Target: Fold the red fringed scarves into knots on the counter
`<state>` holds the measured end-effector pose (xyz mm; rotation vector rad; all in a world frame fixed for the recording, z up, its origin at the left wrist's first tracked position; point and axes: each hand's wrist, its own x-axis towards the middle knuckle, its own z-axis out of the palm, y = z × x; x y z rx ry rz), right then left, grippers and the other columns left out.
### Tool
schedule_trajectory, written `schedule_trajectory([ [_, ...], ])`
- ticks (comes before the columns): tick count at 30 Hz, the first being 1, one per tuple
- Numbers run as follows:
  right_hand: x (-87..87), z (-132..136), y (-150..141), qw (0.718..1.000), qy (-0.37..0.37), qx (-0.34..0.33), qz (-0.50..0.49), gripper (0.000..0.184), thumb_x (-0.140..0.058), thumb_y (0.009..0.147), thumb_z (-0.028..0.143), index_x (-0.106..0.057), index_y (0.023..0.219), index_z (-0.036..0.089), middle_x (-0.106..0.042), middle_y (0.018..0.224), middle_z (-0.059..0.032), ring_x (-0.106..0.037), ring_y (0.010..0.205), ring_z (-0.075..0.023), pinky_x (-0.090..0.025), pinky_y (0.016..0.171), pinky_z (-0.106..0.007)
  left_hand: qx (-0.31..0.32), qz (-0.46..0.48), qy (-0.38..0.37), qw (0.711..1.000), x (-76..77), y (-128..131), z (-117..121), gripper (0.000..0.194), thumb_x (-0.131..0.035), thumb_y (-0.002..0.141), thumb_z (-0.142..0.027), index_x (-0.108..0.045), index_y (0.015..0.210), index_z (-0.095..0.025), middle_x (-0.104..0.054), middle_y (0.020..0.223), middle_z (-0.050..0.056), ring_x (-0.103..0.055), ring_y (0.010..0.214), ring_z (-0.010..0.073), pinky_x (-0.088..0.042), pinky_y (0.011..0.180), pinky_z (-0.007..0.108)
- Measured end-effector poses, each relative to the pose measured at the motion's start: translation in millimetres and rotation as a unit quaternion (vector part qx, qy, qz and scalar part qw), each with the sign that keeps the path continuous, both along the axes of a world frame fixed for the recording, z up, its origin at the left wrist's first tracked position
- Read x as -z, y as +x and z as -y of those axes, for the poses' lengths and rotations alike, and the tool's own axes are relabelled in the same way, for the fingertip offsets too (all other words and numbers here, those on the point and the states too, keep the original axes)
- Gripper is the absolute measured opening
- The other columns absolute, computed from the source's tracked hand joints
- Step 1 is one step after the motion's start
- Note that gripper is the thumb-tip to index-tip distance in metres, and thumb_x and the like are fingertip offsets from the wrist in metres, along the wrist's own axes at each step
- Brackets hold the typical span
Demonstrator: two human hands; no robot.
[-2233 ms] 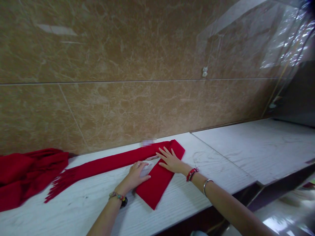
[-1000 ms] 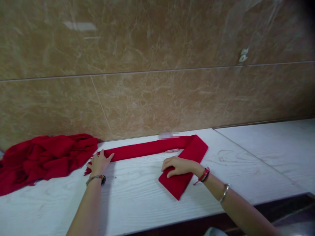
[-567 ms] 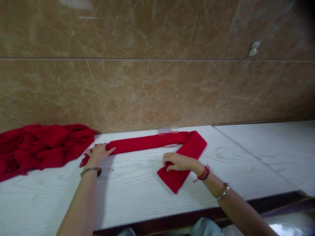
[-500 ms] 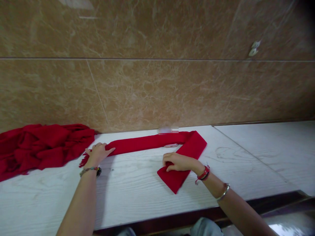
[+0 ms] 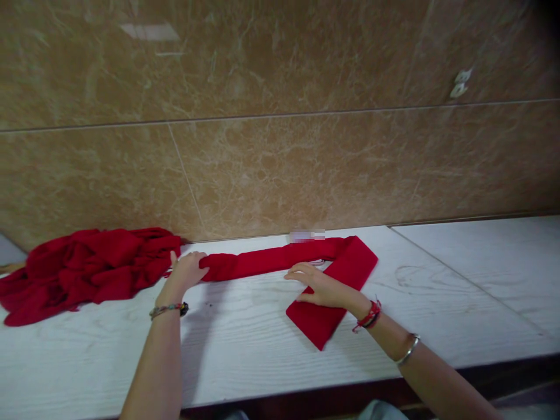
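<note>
Two bare hands work along a folded red cloth strip [image 5: 262,261] on a white wood-grain surface [image 5: 249,350] beneath a marbled wall [image 5: 280,169], as I watch from my distant post; the left hand [image 5: 187,273], at 8 o'clock in my view, curls over the strip's far end, its fingertips too hidden for me to tell how firmly they close; the right hand [image 5: 324,290], at 5 o'clock, rests with fingers loosely spread and thumb apart upon the shorter leg.

To handle this well, in my judgement, the right palm should press lightly near the bend, anchoring the layers without dragging them; the left should take all layers together, draw them gently straight and smooth the ripples before letting go; a hard tug could twist the corner or slide the edges apart.

From the left hand the long leg runs toward 3 o'clock; its bend sits at 2 o'clock from the right hand, and the short leg slants down from there toward 7, passing under that hand to a pointed corner; a slim pale object [image 5: 318,262] shows just beside the long leg, at 12 o'clock from the right hand; a crumpled red cloth heap [image 5: 94,268] lies at 9 o'clock from the left.
</note>
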<state>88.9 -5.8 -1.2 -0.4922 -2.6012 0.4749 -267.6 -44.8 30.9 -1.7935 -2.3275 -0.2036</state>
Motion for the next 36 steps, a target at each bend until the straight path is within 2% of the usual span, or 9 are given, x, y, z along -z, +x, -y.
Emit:
schedule_trajectory([
  [4,9.6,-4.6,-7.0,0.998,0.018,0.049,-0.043,0.052,-0.057,0.075,0.021,-0.041,0.124,0.022,-0.047,0.118,-0.0094,-0.038,0.114,-0.0219,-0.031,0.097,-0.042,0.175,0.072,0.079,0.979,-18.5,44.1,3.4,0.022,-0.052,0.066,-0.018,-0.062,0.086,-0.012,-0.062,0.088,0.011,-0.055,0.091,0.0269,-0.037,0.09,0.04],
  [6,14.8,-7.9,-10.0,0.996,0.006,0.072,-0.057,0.052,-0.056,0.076,0.023,-0.039,0.126,0.021,-0.046,0.121,-0.0102,-0.038,0.116,-0.0224,-0.031,0.097,-0.043,0.209,0.116,0.102,0.966,-19.7,72.7,6.7,0.025,-0.051,0.069,-0.018,-0.059,0.092,-0.013,-0.061,0.095,0.01,-0.054,0.093,0.0246,-0.04,0.087,0.037],
  [11,22.2,-13.5,-13.4,0.989,-0.067,0.105,-0.081,0.059,-0.057,0.074,0.025,-0.035,0.129,0.019,-0.049,0.122,-0.0118,-0.044,0.113,-0.022,-0.034,0.095,-0.043,0.256,0.22,0.087,0.937,12.7,142.6,8.6,0.042,-0.054,0.073,-0.025,-0.045,0.113,-0.018,-0.062,0.101,0.006,-0.058,0.091,0.0178,-0.046,0.082,0.031],
  [13,24.1,-16.1,-13.1,0.983,-0.11,0.114,-0.089,0.059,-0.055,0.073,0.019,-0.035,0.128,0.018,-0.055,0.114,-0.0109,-0.051,0.105,-0.0205,-0.038,0.092,-0.041,0.287,0.336,0.021,0.897,27.9,155.7,5.6,0.046,-0.052,0.075,-0.03,-0.04,0.118,-0.019,-0.062,0.102,0.007,-0.059,0.091,0.0176,-0.047,0.08,0.031],
  [16,27.2,-20.6,-13.1,0.967,-0.187,0.134,-0.111,0.051,-0.044,0.076,0.01,-0.037,0.126,0.017,-0.062,0.103,-0.0086,-0.057,0.094,-0.0169,-0.043,0.085,-0.035,0.283,0.443,0.004,0.85,36.2,150.3,-1.7,0.039,-0.031,0.086,-0.034,-0.037,0.12,-0.016,-0.063,0.098,0.009,-0.062,0.085,0.0163,-0.048,0.078,0.033],
  [20,28.6,-19.4,-19.9,0.95,-0.217,0.195,-0.108,0.043,-0.042,0.082,0.021,-0.04,0.123,0.01,-0.063,0.097,-0.0114,-0.059,0.089,-0.0185,-0.045,0.081,-0.035,0.262,0.306,0.131,0.906,31.2,120.5,-9.5,0.036,-0.032,0.086,-0.03,-0.044,0.116,-0.016,-0.058,0.109,0.01,-0.054,0.101,0.0178,-0.039,0.092,0.036],
  [25,23.5,-9.0,-34.1,0.964,-0.163,0.186,-0.093,0.054,-0.056,0.07,0.017,-0.043,0.122,0.014,-0.057,0.112,-0.0115,-0.054,0.099,-0.0215,-0.041,0.087,-0.035,0.33,0.129,0.043,0.934,42.7,106.3,-13.4,0.043,-0.045,0.081,-0.032,-0.044,0.123,-0.02,-0.041,0.132,0.009,-0.035,0.122,0.0211,-0.027,0.102,0.038],
  [28,18.8,-8.9,-36.5,0.967,-0.167,0.158,-0.112,0.051,-0.048,0.06,0.002,-0.054,0.109,0.016,-0.06,0.108,-0.0071,-0.055,0.094,-0.0191,-0.042,0.085,-0.033,0.333,0.109,0.016,0.937,48.7,106.1,-15.1,0.046,-0.044,0.082,-0.035,-0.042,0.125,-0.02,-0.039,0.133,0.01,-0.034,0.122,0.0213,-0.028,0.102,0.038],
  [36,5.6,-12.8,-11.3,0.906,-0.367,0.099,-0.185,0.039,-0.041,0.061,0.004,-0.062,0.092,0.017,-0.063,0.096,-0.004,-0.057,0.086,-0.016,-0.044,0.078,-0.03,0.318,0.122,0.06,0.938,50.0,100.1,-18.2,0.051,-0.038,0.085,-0.038,-0.03,0.132,-0.019,-0.028,0.139,0.011,-0.027,0.126,0.0195,-0.024,0.105,0.036],
])
